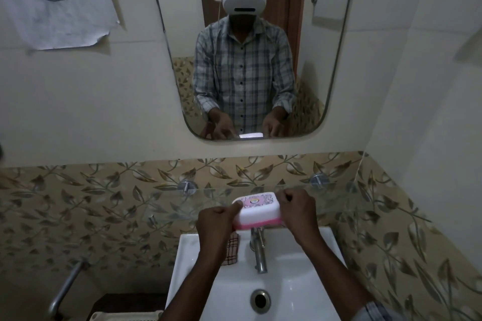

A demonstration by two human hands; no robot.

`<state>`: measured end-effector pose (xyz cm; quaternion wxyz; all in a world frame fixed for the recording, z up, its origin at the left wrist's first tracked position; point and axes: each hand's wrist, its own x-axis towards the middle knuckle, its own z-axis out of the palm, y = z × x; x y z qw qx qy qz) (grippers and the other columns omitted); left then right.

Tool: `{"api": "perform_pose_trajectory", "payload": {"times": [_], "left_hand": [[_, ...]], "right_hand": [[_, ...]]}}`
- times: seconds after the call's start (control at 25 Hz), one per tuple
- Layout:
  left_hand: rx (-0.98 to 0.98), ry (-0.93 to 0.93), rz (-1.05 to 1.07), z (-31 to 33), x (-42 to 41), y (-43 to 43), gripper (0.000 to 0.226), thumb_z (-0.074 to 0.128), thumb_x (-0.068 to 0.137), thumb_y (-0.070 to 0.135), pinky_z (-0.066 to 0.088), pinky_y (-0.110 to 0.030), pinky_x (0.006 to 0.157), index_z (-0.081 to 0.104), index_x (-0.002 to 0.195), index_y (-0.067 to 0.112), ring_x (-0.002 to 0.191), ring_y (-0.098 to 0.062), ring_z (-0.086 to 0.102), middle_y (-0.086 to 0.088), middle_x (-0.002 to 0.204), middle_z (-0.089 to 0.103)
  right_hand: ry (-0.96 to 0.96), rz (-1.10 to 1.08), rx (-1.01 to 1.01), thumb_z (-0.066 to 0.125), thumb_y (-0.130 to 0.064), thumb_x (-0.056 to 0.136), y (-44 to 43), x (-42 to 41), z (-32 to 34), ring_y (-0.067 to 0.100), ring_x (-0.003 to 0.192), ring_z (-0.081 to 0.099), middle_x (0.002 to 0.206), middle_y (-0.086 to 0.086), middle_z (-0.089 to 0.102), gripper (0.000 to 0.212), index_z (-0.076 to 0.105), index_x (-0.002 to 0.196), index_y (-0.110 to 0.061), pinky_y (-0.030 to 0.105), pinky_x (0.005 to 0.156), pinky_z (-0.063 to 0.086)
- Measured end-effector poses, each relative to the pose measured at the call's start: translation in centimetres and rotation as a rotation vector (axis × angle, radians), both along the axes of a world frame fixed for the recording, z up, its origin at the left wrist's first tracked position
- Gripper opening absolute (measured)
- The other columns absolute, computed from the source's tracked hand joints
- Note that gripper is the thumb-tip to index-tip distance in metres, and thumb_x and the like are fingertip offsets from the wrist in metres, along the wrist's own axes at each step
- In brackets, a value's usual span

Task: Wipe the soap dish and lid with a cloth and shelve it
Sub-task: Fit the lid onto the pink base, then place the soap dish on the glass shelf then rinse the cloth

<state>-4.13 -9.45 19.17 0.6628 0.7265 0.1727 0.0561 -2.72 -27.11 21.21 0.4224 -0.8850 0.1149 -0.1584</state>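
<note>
A closed soap dish, with a white patterned lid on a pink base, is held at the front edge of the glass shelf above the sink. My left hand grips its left end, thumb on the lid. Curled fingers of my right hand hold its right end. A checked cloth lies on the sink's back left rim, partly hidden by my left wrist.
A white sink with a chrome tap and drain sits below my arms. A mirror hangs above the shelf. A metal pipe and a white basket are at the lower left.
</note>
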Motion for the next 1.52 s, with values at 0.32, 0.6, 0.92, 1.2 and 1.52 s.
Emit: {"api": "perform_pose_trajectory", "payload": {"times": [0.32, 0.6, 0.92, 1.2, 1.52], "left_hand": [[0.292, -0.149, 0.075, 1.6, 4.7, -2.1, 0.024, 0.075, 0.080, 0.023, 0.037, -0.013, 0.061, 0.080, 0.095, 0.005, 0.069, -0.010, 0.063, -0.013, 0.083, 0.079], [0.387, -0.122, 0.100, 0.4, 5.7, -2.4, 0.026, 0.078, 0.077, 0.024, 0.031, -0.012, 0.069, 0.080, 0.093, 0.004, 0.087, -0.020, 0.070, -0.015, 0.088, 0.078], [0.431, -0.143, 0.036, 0.2, 6.1, -2.2, 0.027, 0.074, 0.082, 0.025, 0.052, -0.030, 0.072, 0.079, 0.092, 0.001, 0.081, -0.027, 0.071, -0.015, 0.085, 0.078], [0.227, -0.430, 0.384, -2.7, 0.1, 1.6, 0.024, 0.051, 0.096, 0.025, 0.040, -0.009, 0.057, 0.064, 0.078, 0.017, 0.064, -0.007, 0.058, 0.006, 0.068, 0.063], [0.411, 0.336, 0.204, -18.3, -0.1, 7.0, 0.031, 0.064, 0.091, 0.018, 0.050, -0.039, 0.091, 0.069, 0.103, -0.010, 0.102, -0.037, 0.066, -0.024, 0.108, 0.071]], "right_hand": [[-0.092, 0.012, 0.072, 0.060, -0.014, 0.093, 0.8, 3.3, -0.5, 0.023, 0.080, 0.068, 0.095, 0.015, 0.077, 0.021, 0.076, 0.104, -0.005, 0.023, 0.064, 0.041], [-0.112, -0.033, 0.045, 0.056, -0.013, 0.095, 1.1, 4.3, -2.4, 0.029, 0.088, 0.067, 0.099, 0.017, 0.075, 0.022, 0.074, 0.105, -0.005, 0.030, 0.070, 0.048], [-0.150, -0.035, -0.035, 0.052, -0.019, 0.099, 0.9, 4.7, -3.5, 0.028, 0.089, 0.067, 0.099, 0.016, 0.075, 0.028, 0.074, 0.111, -0.007, 0.035, 0.075, 0.054], [-0.460, -0.051, 0.114, 0.057, -0.014, 0.097, 2.0, 0.8, -3.4, 0.018, 0.092, 0.064, 0.100, 0.007, 0.070, 0.017, 0.069, 0.108, -0.008, 0.034, 0.079, 0.055], [0.185, 0.418, -0.166, 0.052, -0.008, 0.095, 9.8, -2.5, -15.8, 0.027, 0.097, 0.068, 0.103, 0.013, 0.073, 0.023, 0.069, 0.110, -0.005, 0.029, 0.081, 0.049]]}}
